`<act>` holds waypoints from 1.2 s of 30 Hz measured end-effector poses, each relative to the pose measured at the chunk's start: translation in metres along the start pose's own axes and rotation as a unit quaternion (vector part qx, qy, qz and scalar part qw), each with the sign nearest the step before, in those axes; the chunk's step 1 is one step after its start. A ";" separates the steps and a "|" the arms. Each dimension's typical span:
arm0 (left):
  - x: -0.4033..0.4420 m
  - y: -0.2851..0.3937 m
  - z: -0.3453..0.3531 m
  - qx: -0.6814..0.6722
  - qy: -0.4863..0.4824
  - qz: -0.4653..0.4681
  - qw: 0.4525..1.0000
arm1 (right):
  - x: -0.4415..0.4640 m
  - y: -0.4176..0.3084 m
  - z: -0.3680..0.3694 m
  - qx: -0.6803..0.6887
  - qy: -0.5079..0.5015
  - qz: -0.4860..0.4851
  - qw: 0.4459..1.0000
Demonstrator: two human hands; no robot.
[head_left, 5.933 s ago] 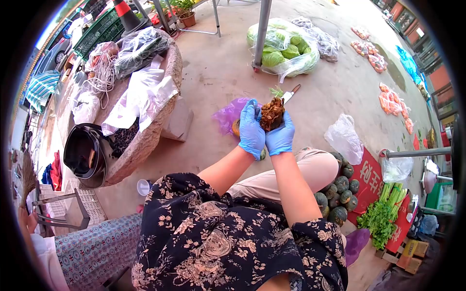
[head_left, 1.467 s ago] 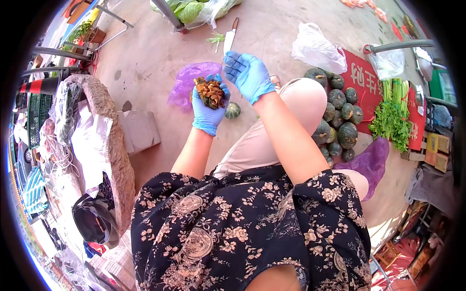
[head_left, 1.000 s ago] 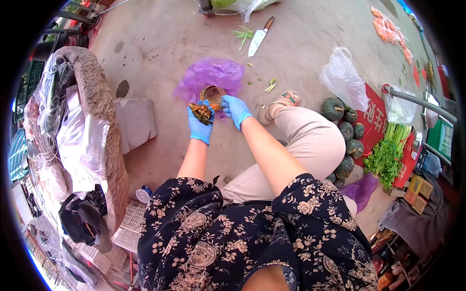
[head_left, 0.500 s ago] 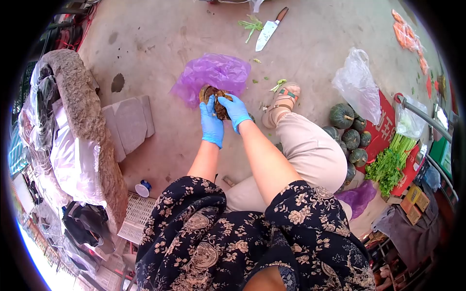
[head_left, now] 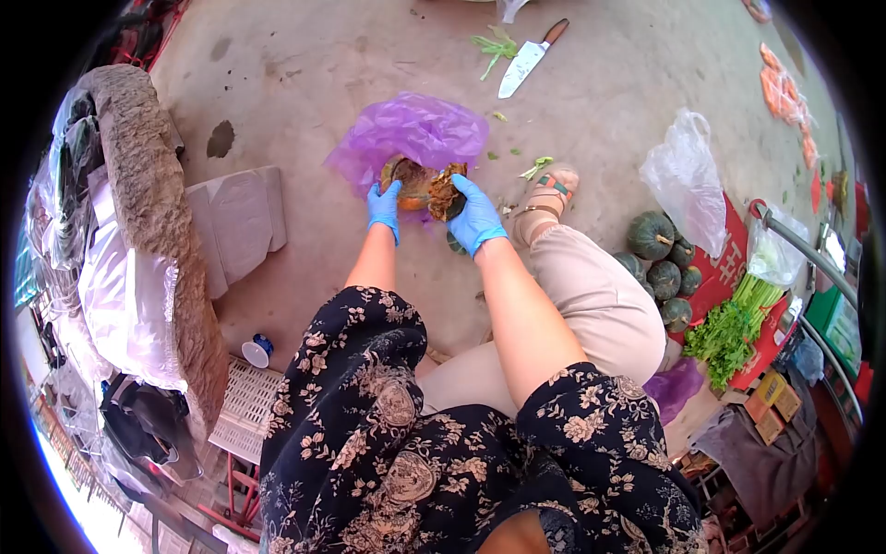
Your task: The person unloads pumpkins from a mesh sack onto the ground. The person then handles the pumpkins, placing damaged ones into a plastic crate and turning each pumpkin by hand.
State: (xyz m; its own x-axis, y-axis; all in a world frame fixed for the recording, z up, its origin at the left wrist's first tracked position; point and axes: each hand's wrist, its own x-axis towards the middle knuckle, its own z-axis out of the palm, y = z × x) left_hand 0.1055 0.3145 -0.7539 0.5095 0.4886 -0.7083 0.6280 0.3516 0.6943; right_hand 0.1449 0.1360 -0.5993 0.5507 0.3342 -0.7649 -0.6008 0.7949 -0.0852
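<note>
My left hand (head_left: 384, 207), in a blue glove, grips the lower left edge of a hollow squash piece (head_left: 415, 192) with orange flesh and a brown inside. My right hand (head_left: 476, 220), gloved too, is closed around a dark, brown, decayed-looking squash piece (head_left: 445, 194). The two pieces are side by side, and I cannot tell whether they still touch. A crumpled purple plastic bag (head_left: 406, 134) lies just beyond and partly behind them. Part of a green squash (head_left: 455, 243) shows below my right hand.
A knife (head_left: 524, 69) lies on the floor (head_left: 314, 102) ahead, near leafy scraps (head_left: 495, 46). To the right are several green squashes (head_left: 650, 234), a clear bag (head_left: 683, 175) and leafy celery (head_left: 729, 337). A rough stone block (head_left: 148, 175) and cardboard (head_left: 240, 226) stand left.
My hands have moved apart, the right one carrying the brown piece rightward. The hollow inside of the left piece now shows. The whole view has shifted slightly.
</note>
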 end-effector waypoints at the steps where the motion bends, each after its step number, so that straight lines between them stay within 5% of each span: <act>1: 0.006 -0.007 0.005 -0.009 -0.021 -0.048 0.999 | -0.001 -0.002 0.001 0.000 0.000 0.000 1.000; 5: -0.005 -0.012 0.019 -0.220 -0.094 -0.187 0.953 | -0.003 -0.006 0.005 0.001 -0.008 0.000 1.000; 11: -0.023 -0.013 0.014 -0.200 -0.106 -0.144 0.963 | -0.007 -0.009 0.006 -0.033 0.007 -0.014 0.999; 14: -0.044 0.002 0.008 -0.171 -0.106 -0.116 0.973 | -0.013 -0.007 0.013 -0.120 -0.007 -0.048 0.992; 15: -0.053 0.010 0.005 -0.165 -0.120 -0.102 0.974 | -0.016 -0.005 0.018 -0.241 -0.003 -0.108 0.965; 18: -0.077 0.025 -0.008 -0.145 -0.168 -0.068 0.973 | -0.026 0.002 0.037 -0.535 0.012 -0.271 0.800; 21: -0.123 0.052 -0.012 -0.199 -0.202 -0.081 0.956 | -0.052 0.000 0.059 -0.726 -0.076 -0.442 0.521; 25: -0.154 0.060 -0.010 -0.293 -0.280 -0.010 0.914 | -0.092 0.007 0.068 -0.824 -0.117 -0.469 0.297; 26: -0.163 0.061 -0.010 -0.298 -0.290 -0.002 0.909 | -0.101 0.005 0.071 -0.804 -0.121 -0.492 0.311; 30: -0.204 0.089 -0.004 -0.334 -0.343 -0.086 0.874 | -0.135 -0.028 0.077 -0.650 -0.183 -0.492 0.550; 33: -0.257 0.127 0.020 -0.259 -0.330 -0.051 0.906 | -0.185 -0.069 0.075 -0.658 -0.049 -0.596 0.457; 36: -0.289 0.135 0.041 -0.225 -0.377 -0.002 0.898 | -0.226 -0.086 0.061 -0.600 0.008 -0.618 0.508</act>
State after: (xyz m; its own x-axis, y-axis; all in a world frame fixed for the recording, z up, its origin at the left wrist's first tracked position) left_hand 0.0671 0.1885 -0.4609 0.8682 -0.1339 -0.4778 0.4158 0.7218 0.5532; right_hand 0.1075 0.0229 -0.3800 0.9381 -0.0572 0.3417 0.2714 -0.4919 -0.8273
